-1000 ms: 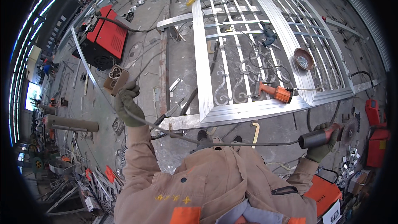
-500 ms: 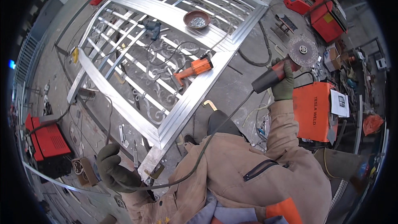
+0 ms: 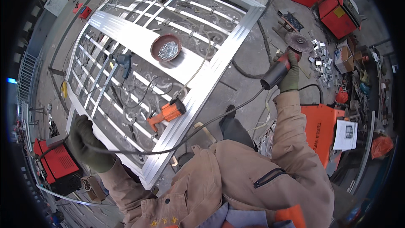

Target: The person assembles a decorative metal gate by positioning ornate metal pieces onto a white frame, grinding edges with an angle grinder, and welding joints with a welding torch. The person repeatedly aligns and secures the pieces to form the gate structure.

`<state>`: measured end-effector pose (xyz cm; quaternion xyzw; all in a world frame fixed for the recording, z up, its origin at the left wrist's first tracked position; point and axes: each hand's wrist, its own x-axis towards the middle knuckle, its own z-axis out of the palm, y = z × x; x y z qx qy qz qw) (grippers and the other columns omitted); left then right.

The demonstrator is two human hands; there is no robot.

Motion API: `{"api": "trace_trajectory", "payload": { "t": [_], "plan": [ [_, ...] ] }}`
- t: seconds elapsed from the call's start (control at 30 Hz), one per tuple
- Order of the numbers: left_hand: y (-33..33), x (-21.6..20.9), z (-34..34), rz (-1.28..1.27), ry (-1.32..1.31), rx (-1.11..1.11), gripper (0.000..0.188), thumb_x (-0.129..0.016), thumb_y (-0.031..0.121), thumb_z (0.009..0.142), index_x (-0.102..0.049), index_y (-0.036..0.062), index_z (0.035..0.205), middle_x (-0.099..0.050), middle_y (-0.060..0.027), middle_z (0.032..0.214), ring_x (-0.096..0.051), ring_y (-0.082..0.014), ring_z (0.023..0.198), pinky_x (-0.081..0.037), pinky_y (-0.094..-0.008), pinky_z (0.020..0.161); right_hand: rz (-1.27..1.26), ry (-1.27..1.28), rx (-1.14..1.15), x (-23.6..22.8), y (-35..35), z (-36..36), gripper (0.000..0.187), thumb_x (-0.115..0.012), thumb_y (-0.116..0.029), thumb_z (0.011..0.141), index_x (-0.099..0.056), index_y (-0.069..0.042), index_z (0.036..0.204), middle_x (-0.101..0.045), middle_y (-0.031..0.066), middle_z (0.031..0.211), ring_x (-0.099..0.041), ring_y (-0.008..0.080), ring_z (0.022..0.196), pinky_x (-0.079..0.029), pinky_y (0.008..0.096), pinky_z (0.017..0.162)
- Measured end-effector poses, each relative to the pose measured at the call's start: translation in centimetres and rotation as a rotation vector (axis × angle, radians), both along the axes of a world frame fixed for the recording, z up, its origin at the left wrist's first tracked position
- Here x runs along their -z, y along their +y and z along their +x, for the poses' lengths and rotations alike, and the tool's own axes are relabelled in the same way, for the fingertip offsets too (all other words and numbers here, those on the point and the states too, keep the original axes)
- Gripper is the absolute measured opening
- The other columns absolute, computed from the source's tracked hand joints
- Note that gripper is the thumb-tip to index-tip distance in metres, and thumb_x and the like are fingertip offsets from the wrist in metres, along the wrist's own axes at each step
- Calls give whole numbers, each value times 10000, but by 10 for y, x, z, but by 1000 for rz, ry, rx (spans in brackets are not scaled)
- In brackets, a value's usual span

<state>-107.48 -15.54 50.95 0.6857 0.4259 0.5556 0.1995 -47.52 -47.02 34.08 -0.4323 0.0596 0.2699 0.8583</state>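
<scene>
Silver metal gate frame with scrollwork bars (image 3: 185, 65) lies flat on the concrete floor (image 3: 249, 59), now up and left of me; a second ago it sat ahead and right, so I have turned along its near rail. Orange welding machine (image 3: 318, 128) now right beside my right leg. Black-bodied angle grinder with grey disc (image 3: 283, 61) has swung off the gate and out over the floor, held up, disc clear of metal. My right hand (image 3: 290, 76), gloved, grips the grinder body. Its black power cable (image 3: 177, 145) trails across to my left hand (image 3: 84, 143), gloved, clenched on the cable near the gate's corner. Orange power tool (image 3: 168, 113) and brown bowl of fasteners (image 3: 166, 47) rest on the gate, unmoved. Judging: grinding is paused, I am repositioning.
</scene>
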Motion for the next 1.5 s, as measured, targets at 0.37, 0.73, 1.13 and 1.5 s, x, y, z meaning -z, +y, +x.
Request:
{"api": "trace_trajectory", "payload": {
  "t": [0.37, 0.73, 1.13, 1.5],
  "plan": [
    [126, 118, 223, -555, 1092, 75, 324, -857, 407, 1018, -848, 86, 1062, -841, -223, 1000, -823, -466, 965, -626, -558, 841, -101, 101, -111, 30, 134, 223, 492, -970, -333, 991, -732, -51, 1315, -811, 146, 1089, -812, 320, 926, -708, 474, 851],
    [103, 145, 567, -900, 743, 893, 844, -865, 647, 1017, -726, 45, 1593, -840, -207, 1424, -811, -356, 1310, -625, -463, 1128, -208, 134, -27, 86, 226, 302, 615, -988, -237, 948, -694, -31, 1448, -774, 119, 1250, -795, 270, 1035, -701, 474, 883],
    [91, 244, 821, -1330, 536, 940, 870, -873, 678, 960, -757, -16, 1473, -840, -198, 1135, -822, -284, 959, -634, -437, 876, -317, 391, -90, 128, 290, 371, 413, -927, -295, 1047, -723, -54, 1313, -780, 121, 1120, -788, 300, 1003, -690, 460, 878],
    [158, 281, 888, -1692, 211, 1260, 882, -824, 296, 1054, -453, 44, 1813, -821, -98, 1099, -761, -162, 882, -606, -335, 826, -287, 511, -226, 188, 326, 477, 402, -904, -321, 1041, -747, -23, 1261, -830, 167, 1143, -826, 333, 1018, -720, 488, 933]
  ]
}}
